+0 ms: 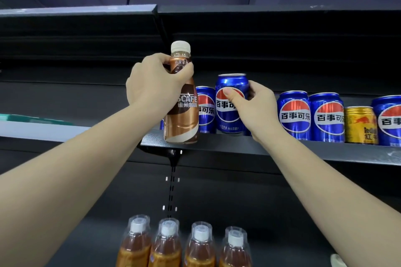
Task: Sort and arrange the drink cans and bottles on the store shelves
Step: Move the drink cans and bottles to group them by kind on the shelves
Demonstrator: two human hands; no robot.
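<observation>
Left hand [152, 84] grips my coffee bottle [182, 112] by its shoulder at the shelf [282, 147] edge; right hand [253, 106] pinches a blue cola can [230, 104], lifted among its row. Swinging either sideways could topple neighbouring cans [312, 117] off the edge.

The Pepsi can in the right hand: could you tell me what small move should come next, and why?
Probably set the Pepsi can down beside its neighbour: the right hand holds it slightly raised, next to matching blue cans.
</observation>
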